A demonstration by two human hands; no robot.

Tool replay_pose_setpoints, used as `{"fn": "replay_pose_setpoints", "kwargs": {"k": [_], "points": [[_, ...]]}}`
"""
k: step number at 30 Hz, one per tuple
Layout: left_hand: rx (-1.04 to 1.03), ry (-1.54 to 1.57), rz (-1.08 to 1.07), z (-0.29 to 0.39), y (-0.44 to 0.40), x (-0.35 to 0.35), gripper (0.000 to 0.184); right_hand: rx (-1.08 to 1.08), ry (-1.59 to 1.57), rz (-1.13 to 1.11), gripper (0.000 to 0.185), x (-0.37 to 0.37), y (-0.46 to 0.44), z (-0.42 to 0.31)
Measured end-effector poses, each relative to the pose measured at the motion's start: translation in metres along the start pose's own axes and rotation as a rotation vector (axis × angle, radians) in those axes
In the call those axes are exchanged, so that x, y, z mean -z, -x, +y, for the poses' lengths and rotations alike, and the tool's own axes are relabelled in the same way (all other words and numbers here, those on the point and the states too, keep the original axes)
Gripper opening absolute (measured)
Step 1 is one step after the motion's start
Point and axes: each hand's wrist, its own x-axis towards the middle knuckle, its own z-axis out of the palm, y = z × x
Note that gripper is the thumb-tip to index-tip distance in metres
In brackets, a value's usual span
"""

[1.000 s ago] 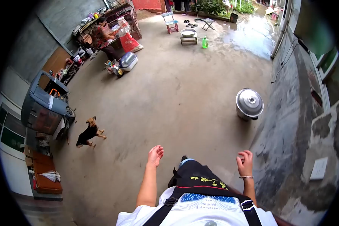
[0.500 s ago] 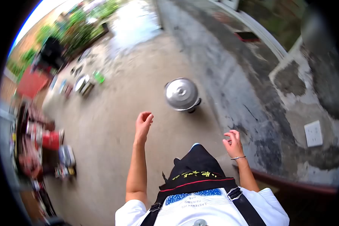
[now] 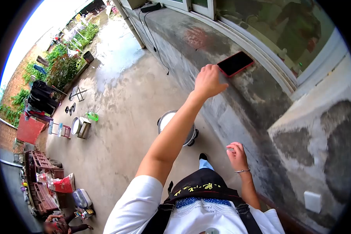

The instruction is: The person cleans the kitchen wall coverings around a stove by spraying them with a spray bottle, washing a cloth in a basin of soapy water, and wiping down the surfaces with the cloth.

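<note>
The phone [image 3: 236,63] lay flat, dark screen up, on the concrete ledge [image 3: 257,91], one end just beside the window frame [image 3: 257,41] at the inner edge, the other towards the outer edge. The left hand [image 3: 210,81] was at this outer end, back upward, fingers bent and thumb spread wide of them; the phone lay just beyond the fingers, and whether they touched it could not be told. At the ledge's far end sat a black box [image 3: 150,7], with a cable [image 3: 154,41] hanging over the outer edge. The right hand [image 3: 237,155], a bracelet [image 3: 242,171] at its wrist, was loosely curled and half open near the wall, well apart from the phone. Below the left forearm, which partly hid it, a pot [image 3: 166,118] stood on the ground [image 3: 124,156]. Farther off were a basin [image 3: 76,125] and a green bottle [image 3: 92,116].
</note>
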Motion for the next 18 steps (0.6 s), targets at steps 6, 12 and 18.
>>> {"fn": "replay_pose_setpoints", "kwargs": {"k": [6, 12, 18], "points": [[-0.019, -0.155, -0.212, 0.008, -0.066, -0.017, 0.07, -0.053, -0.132, -0.025, 0.012, 0.004, -0.055, 0.004], [-0.013, -0.292, -0.388, 0.007, -0.088, -0.02, 0.084, -0.062, -0.18, -0.079, 0.012, -0.002, -0.086, -0.006], [-0.022, -0.301, -0.373, 0.008, -0.056, 0.001, 0.08, -0.088, -0.387, -0.052, 0.013, -0.01, -0.11, -0.022]]}}
